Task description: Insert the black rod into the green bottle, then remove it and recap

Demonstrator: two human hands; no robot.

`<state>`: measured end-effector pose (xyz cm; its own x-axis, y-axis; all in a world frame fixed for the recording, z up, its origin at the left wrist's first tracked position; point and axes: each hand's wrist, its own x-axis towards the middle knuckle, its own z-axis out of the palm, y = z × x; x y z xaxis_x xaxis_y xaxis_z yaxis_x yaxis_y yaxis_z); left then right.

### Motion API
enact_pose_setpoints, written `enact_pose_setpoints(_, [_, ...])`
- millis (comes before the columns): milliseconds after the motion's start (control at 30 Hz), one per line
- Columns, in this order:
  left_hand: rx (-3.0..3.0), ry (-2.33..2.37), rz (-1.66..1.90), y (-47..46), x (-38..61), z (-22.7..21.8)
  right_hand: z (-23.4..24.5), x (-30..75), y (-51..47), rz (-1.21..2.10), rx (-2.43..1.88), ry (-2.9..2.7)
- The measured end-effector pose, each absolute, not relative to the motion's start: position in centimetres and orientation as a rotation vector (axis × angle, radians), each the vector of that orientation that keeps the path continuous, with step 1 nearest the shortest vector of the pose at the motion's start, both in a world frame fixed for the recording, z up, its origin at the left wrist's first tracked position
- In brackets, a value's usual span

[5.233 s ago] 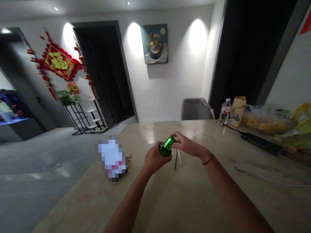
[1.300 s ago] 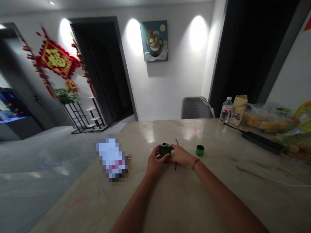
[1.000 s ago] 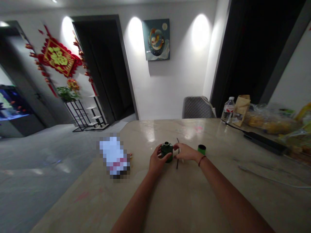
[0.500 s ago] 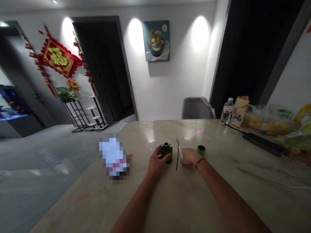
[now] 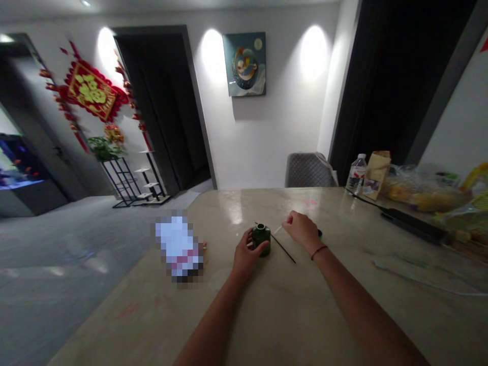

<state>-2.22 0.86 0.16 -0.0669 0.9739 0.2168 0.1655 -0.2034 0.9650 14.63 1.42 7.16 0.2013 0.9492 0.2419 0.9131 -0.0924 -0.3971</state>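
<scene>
A small dark green bottle stands uncapped on the beige marble table. My left hand is wrapped round its left side. My right hand hovers just right of the bottle, fingers pinched on a short white stick that points at the bottle. A thin black stick runs slantwise from the bottle's mouth toward me, passing under my right hand. Only a sliver of the bottle's green cap shows behind my right wrist.
A blurred white object lies left of the bottle. At the far right are a water bottle, a paper bag, plastic-wrapped food and a black bar. A white cable crosses the right side. A grey chair stands behind the table.
My right hand rose from the table with the white stick pinched in it and now hides the cap. The black stick swung from upright to slanted. My left hand stayed on the bottle.
</scene>
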Motion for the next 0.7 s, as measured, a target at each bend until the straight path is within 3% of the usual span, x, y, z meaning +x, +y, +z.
enact_pose_setpoints(467, [1.431, 1.27, 1.358, 1.0, -2.3, 0.0, 6.9, 14.0, 1.4, 0.04, -1.859, -1.76])
enact_pose_setpoints(700, [1.463, 1.253, 1.35, 1.1, -2.4, -0.4, 8.6, 13.9, 1.3, -0.04, -1.394, -1.56])
